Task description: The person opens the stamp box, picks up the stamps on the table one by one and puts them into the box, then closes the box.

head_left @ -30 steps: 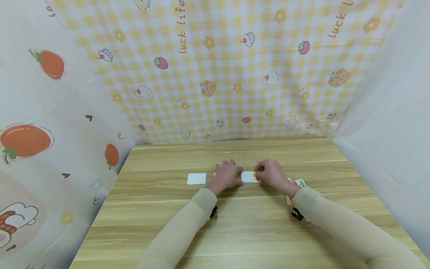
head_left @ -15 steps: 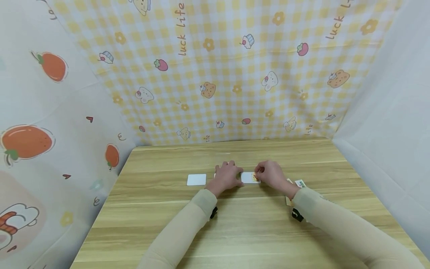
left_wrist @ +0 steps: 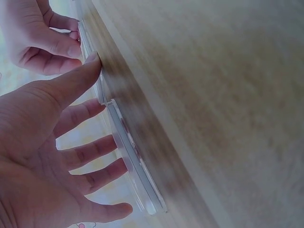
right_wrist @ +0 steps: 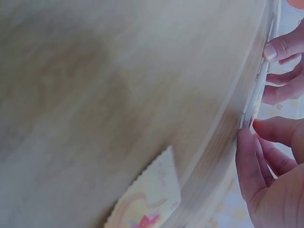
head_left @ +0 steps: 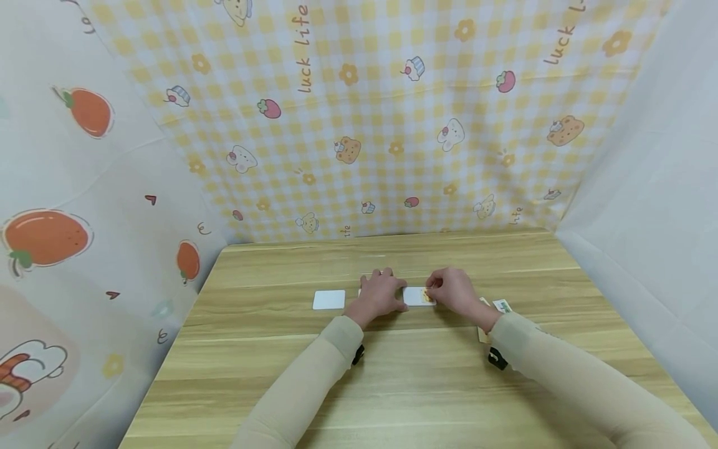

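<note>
A thin white case with clear edges [head_left: 414, 296] lies flat on the wooden table between the hands. My left hand [head_left: 379, 293] holds its left end, thumb at the near edge and index finger at the far edge, the other fingers spread. My right hand [head_left: 453, 292] pinches a small yellow-and-orange stamp-like piece [head_left: 427, 294] at the case's right end; whether it lies on or inside the case I cannot tell. A second clear-edged case [left_wrist: 135, 164] lies under my left fingers, mostly hidden in the head view. Another white case [head_left: 329, 300] lies further left.
Near my right wrist lie a stamp with a green print [head_left: 502, 305] and a scallop-edged stamp with a pink flower print [right_wrist: 147, 199], partly hidden by the sleeve in the head view. A checked curtain [head_left: 392, 125] hangs behind the table [head_left: 415, 393].
Both hands keep their places on the case and the stamp. The head view has shifted very slightly; nothing else visibly differs.
</note>
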Tool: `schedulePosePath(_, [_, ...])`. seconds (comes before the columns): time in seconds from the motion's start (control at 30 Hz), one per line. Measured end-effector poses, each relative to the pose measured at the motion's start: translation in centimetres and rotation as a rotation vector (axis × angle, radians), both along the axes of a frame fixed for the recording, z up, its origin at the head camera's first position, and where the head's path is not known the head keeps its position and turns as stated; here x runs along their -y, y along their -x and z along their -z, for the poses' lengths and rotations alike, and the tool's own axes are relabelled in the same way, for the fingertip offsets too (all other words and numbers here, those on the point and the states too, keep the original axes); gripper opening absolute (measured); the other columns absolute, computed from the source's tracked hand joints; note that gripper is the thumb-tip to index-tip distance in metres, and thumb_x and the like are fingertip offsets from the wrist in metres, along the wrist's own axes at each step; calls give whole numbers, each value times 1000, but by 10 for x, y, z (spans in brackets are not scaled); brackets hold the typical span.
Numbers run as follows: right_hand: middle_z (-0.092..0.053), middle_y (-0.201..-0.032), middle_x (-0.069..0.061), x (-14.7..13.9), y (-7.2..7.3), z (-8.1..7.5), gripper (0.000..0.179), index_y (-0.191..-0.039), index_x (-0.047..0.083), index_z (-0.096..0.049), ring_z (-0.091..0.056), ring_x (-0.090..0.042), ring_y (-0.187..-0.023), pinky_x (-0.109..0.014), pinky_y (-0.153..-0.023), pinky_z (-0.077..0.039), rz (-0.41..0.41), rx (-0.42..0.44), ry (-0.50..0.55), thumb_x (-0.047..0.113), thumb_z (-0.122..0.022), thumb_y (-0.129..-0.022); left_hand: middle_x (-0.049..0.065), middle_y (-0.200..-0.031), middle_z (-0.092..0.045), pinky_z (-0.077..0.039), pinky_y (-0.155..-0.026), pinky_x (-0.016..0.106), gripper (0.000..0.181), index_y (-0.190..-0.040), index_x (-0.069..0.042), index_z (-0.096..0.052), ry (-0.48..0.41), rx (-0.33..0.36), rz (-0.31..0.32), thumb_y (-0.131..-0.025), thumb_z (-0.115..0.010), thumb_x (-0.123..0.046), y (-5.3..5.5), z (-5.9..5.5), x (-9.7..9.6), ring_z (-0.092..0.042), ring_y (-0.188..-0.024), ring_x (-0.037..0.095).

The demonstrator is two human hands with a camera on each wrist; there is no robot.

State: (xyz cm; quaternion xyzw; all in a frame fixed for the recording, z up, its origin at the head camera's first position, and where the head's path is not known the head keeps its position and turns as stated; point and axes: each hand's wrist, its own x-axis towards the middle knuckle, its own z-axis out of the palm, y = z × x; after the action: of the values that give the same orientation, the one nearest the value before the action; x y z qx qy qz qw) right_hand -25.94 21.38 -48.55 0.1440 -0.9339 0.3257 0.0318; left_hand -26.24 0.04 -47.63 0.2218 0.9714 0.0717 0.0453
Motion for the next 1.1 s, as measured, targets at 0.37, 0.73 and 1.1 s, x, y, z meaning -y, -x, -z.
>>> schedulePosePath(0.37, [-68, -78, 1, -1, -6, -14, 5, -92, 8, -77, -60, -14, -70, -33, -63, -49, -9, -14, -12, 10, -73, -89, 4, -131, -55, -38, -97, 65, 57, -133, -33, -67, 3, -8, -3, -82, -78, -56, 0, 2, 2, -49, -120, 33])
schedulePosePath(0.73, [-66, -79, -1, -28, -25, -33, 12, -99, 2, -76, -61, -16, -73, -32, -61, -49, -63, 52, -1, 3, -71, -88, 4, -133, -54, -40, -96, 63, 56, -133, -34, -66, 13, -14, 3, -83, -78, -56, -1, 3, 1, -48, -121, 32])
schedulePosePath(1.1, [-65, -78, 1, -56, -53, -34, 12, -98, 1, -75, -59, -14, -70, -29, -58, -48, -83, 73, -54, 1, -73, -86, 5, -134, -54, -40, -96, 63, 56, -133, -33, -66, 3, -18, 0, -83, -78, -55, -2, 3, 3, -49, -120, 33])
